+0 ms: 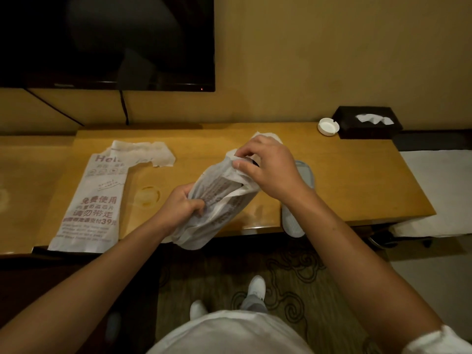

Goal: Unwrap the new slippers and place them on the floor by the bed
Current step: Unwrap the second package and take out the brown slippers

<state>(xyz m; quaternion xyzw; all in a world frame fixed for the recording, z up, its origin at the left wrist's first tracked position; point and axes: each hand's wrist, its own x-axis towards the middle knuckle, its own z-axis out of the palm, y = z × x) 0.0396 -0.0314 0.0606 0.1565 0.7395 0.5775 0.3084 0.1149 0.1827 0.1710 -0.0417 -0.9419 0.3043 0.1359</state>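
A white wrapper with printed text (217, 200) holds a slipper and is lifted just above the wooden desk (357, 180). My left hand (185, 203) grips its lower end. My right hand (265, 167) pinches the torn upper edge of the wrapper, where a dark opening shows. An unwrapped pale grey slipper (293, 223) lies on the desk under my right forearm, its end hanging over the front edge. An empty torn wrapper (94, 200) lies flat on the desk to the left.
A dark TV (107, 42) hangs on the wall above the desk. A white ashtray (328, 127) and a black tissue box (367, 122) stand at the back right. Patterned carpet (293, 272) and my white shoes are below the desk edge.
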